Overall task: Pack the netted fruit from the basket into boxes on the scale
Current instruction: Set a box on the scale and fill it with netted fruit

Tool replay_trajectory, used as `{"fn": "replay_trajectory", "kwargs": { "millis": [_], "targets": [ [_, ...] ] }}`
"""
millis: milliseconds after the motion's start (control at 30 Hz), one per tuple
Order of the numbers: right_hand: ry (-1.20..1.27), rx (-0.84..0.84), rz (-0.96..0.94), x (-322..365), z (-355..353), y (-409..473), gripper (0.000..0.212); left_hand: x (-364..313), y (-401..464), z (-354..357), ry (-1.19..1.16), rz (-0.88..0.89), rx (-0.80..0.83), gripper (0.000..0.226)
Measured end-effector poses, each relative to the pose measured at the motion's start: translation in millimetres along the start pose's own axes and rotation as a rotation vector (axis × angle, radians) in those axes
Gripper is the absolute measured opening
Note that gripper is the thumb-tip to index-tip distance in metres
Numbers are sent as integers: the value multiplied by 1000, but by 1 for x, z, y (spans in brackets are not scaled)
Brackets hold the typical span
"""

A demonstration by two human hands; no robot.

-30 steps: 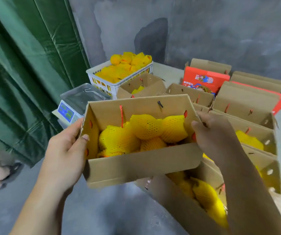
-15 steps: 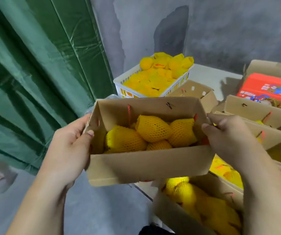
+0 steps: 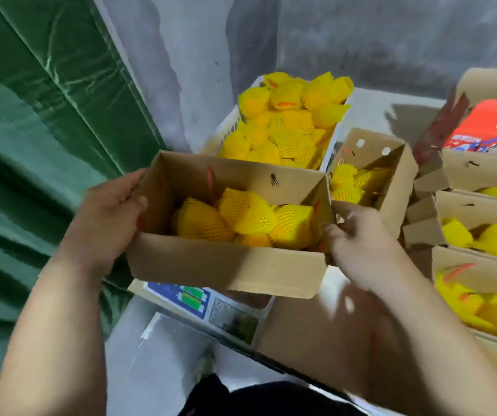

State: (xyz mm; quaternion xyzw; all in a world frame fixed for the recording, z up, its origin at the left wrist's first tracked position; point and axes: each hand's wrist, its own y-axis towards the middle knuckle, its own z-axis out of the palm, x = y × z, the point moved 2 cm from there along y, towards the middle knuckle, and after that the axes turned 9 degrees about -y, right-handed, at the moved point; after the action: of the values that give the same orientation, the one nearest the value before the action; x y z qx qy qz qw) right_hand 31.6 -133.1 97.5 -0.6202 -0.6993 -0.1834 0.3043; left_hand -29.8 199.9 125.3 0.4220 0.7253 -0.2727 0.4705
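The open brown cardboard box (image 3: 229,265) of yellow foam-netted fruit (image 3: 242,219) hangs directly over the white digital scale (image 3: 208,304), long axis running 9 to 3 o'clock. The left hand (image 3: 106,223) grips its 9 o'clock end wall; the right hand (image 3: 358,238) grips the 3 o'clock end. The white plastic basket (image 3: 230,127) sits at 12 o'clock, filled boxes (image 3: 478,265) crowd 3 o'clock, so straight down looks like the only open way.

This looks like a small fruit-packing room or storeroom. A white plastic basket (image 3: 283,127) heaped with yellow foam-netted fruit stands against a bare grey concrete wall (image 3: 361,34), a digital weighing scale (image 3: 202,301) sits in front of it, rows of open cardboard boxes (image 3: 481,205) partly filled with netted fruit crowd the right, and a green tarpaulin (image 3: 37,121) hangs at the left.
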Motion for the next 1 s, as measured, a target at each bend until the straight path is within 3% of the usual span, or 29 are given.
{"fn": "replay_trajectory", "kwargs": {
  "millis": [200,300,400,533,633,700,800,900,1000],
  "targets": [
    [81,-107,203,42,85,2,14,65,93,-22,-55,-15,293,44],
    [91,-184,263,60,101,-1,17,85,119,-23,-111,-86,384,33],
    [69,-189,364,70,105,-6,26,88,128,-20,-85,-11,493,36],
    [7,-199,414,77,117,-18,13,101,121,-30,-163,-18,475,31],
    [130,-296,335,95,139,-41,47,119,103,-49,-208,-129,387,47],
    [63,-400,268,106,160,-61,74,136,86,-63,-238,-186,401,37],
    [-17,-349,327,118,201,-94,106,161,52,-81,-273,-232,443,27],
    [-18,-296,351,123,230,-124,116,176,20,-99,-304,-226,423,26],
    [-87,-217,349,119,240,-151,98,181,-12,-115,-312,-255,413,25]
  ]
}}
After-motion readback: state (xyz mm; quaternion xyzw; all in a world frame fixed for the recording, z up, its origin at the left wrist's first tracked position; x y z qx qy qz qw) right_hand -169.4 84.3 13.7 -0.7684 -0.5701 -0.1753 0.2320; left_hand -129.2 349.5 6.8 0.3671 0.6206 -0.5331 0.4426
